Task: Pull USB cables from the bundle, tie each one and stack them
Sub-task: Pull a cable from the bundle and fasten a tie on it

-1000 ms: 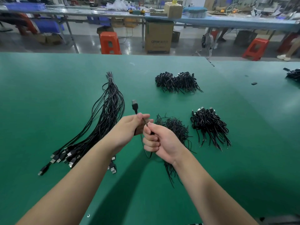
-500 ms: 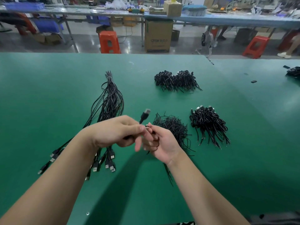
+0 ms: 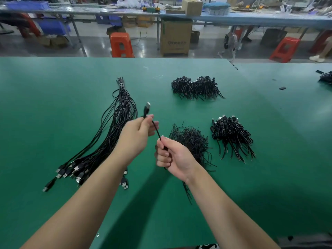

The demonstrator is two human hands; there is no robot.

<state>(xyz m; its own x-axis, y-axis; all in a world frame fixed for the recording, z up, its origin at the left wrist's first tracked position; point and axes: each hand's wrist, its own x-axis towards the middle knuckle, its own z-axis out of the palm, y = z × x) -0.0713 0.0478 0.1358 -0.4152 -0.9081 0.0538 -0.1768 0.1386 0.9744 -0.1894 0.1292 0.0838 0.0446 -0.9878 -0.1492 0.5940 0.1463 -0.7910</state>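
Note:
A black USB cable (image 3: 156,129) stretches between my two hands above the green table (image 3: 53,105). My left hand (image 3: 138,132) pinches it just below the plug (image 3: 147,107), which points up. My right hand (image 3: 170,153) grips the cable lower down, with the rest gathered in the fist. The loose bundle of long USB cables (image 3: 107,133) lies on the left, tied at its far end, plugs fanned toward me. Behind my right hand sits a heap of thin black ties (image 3: 192,141). A stack of tied cables (image 3: 231,136) lies to the right, another stack (image 3: 195,87) farther back.
A small black piece (image 3: 282,88) and more black cables (image 3: 326,79) lie at the far right of the table. Beyond the table's far edge are orange stools (image 3: 122,44), a cardboard box (image 3: 176,39) and a long workbench (image 3: 233,17).
My hands have drawn apart. The left hand rose with the plug end, turning the plug upright, and the right hand dropped slightly, so a straight stretch of cable now runs between them.

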